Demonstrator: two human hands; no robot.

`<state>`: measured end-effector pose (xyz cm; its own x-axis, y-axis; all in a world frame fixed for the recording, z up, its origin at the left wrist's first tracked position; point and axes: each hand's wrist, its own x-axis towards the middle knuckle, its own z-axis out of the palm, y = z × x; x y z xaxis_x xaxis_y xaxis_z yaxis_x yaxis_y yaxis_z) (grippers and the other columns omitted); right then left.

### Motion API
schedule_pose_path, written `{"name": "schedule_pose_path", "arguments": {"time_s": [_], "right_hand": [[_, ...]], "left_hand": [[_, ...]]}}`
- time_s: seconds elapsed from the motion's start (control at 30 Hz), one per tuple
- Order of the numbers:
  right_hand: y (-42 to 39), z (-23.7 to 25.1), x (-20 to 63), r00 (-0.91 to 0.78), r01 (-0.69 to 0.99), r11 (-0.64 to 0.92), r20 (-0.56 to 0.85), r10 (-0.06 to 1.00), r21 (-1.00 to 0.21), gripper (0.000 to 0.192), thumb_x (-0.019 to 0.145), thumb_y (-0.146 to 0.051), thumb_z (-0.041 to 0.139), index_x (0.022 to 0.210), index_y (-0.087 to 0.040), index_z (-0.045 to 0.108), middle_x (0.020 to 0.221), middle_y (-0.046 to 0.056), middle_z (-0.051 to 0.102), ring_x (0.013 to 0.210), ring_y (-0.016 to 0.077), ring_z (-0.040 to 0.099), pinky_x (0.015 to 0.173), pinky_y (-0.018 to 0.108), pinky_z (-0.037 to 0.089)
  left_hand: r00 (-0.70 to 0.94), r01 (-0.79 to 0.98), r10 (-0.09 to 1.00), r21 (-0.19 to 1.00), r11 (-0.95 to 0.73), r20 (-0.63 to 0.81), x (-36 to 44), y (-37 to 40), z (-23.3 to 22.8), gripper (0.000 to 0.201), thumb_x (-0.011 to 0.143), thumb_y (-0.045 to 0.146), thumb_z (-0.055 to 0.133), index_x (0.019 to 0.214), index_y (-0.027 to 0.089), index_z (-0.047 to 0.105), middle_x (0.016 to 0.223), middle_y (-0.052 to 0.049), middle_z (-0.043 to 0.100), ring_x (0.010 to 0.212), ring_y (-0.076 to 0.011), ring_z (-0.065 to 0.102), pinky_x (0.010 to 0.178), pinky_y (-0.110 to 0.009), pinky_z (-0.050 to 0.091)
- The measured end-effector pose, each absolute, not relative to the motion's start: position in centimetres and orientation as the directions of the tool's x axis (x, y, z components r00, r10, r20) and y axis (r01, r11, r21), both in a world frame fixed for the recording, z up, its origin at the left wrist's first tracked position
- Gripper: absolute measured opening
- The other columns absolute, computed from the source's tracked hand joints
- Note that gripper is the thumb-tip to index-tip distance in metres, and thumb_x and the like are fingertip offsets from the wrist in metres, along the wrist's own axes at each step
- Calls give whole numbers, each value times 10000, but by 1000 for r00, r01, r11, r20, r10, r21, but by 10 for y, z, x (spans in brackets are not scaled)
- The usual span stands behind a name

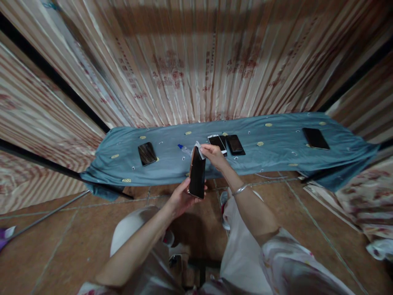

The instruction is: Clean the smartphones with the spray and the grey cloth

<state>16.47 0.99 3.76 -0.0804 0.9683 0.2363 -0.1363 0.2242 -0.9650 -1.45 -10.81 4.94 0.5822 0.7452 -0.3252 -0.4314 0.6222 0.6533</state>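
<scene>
My left hand is wrapped round the lower end of a smartphone, whose dark screen faces up toward me. The phone is held in the air in front of the bench's near edge. My right hand pinches a pale wipe at the phone's top end; whether it is cloth or tissue I cannot tell. Just behind the phone, a clear bottle with a blue cap lies on the cloth, partly hidden. Right of it rests a white phone, beside a black phone.
A blue patterned cloth covers the narrow bench. One dark phone or tablet lies at its left, another dark device at its right. Striped curtains hang behind, with black poles on both sides. My knees are below the near edge.
</scene>
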Motion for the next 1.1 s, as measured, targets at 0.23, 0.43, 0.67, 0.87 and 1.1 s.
{"name": "schedule_pose_path", "arguments": {"time_s": [0.23, 0.43, 0.67, 0.87, 1.1], "right_hand": [[17, 33, 168, 18, -166, 217, 217, 976, -962, 426, 673, -553, 739, 859, -170, 745, 765, 8, 718, 716, 164, 623, 693, 280, 491], [20, 27, 168, 81, -122, 248, 240, 968, -961, 434, 690, -558, 720, 881, -169, 744, 792, 16, 707, 739, 179, 618, 679, 287, 480], [30, 9, 170, 205, -284, 187, 131, 970, -941, 459, 688, -578, 718, 921, -183, 741, 864, 34, 745, 847, 209, 667, 845, 359, 516], [26, -3, 162, 146, 206, 374, 407, 902, -904, 369, 840, -539, 601, 938, -226, 769, 1139, 75, 721, 1121, 254, 622, 1051, 450, 426], [3, 4, 136, -34, 630, 426, 524, 851, -650, 335, 950, -288, 474, 1203, -225, 684, 1275, 89, 656, 1174, 238, 568, 1046, 430, 439]], "left_hand": [[572, -469, 702, 533, 704, -424, -5, -93, 59, 770, 945, 641, 256, 1040, 19, 700, 813, -160, 725, 678, -181, 671, 647, -283, 541], [557, -441, 687, 535, 721, -467, 1, -81, 54, 752, 969, 586, 225, 995, 11, 707, 781, -170, 726, 634, -190, 673, 582, -289, 549], [559, -496, 683, 471, 729, -470, 3, -68, 31, 726, 967, 579, 251, 987, 14, 706, 761, -178, 717, 645, -199, 675, 558, -284, 544], [502, -551, 717, 460, 696, -484, -5, -63, 20, 716, 975, 565, 243, 974, 14, 702, 773, -168, 716, 629, -182, 670, 581, -277, 545], [463, -599, 767, 481, 640, -444, -9, -53, 16, 642, 989, 526, 236, 967, 71, 688, 769, -131, 716, 580, -174, 656, 549, -280, 535]]}}
